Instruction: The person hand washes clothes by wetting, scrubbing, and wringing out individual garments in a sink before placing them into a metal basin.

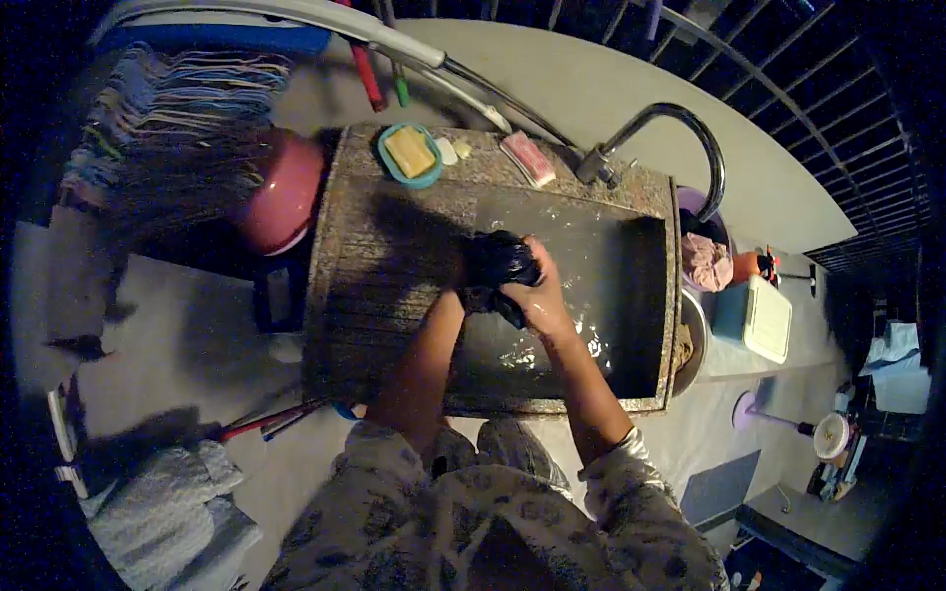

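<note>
A bunched black wet cloth is held over the water at the left side of the stone sink. My right hand grips it from the right, fingers curled round its edge. My left hand is at its left side, closed on it, with most of the fingers hidden by the dark folds and shadow. The cloth looks shiny and dripping. Cloudy water fills the basin below, rippled with bright reflections. To the left of my hands is the ridged washboard slope.
On the back rim are a soap bar in a blue dish and a pink-and-white brush. A curved metal tap rises at the back right. Left stands a pink basin; right, a lidded box and a tub with pink cloth.
</note>
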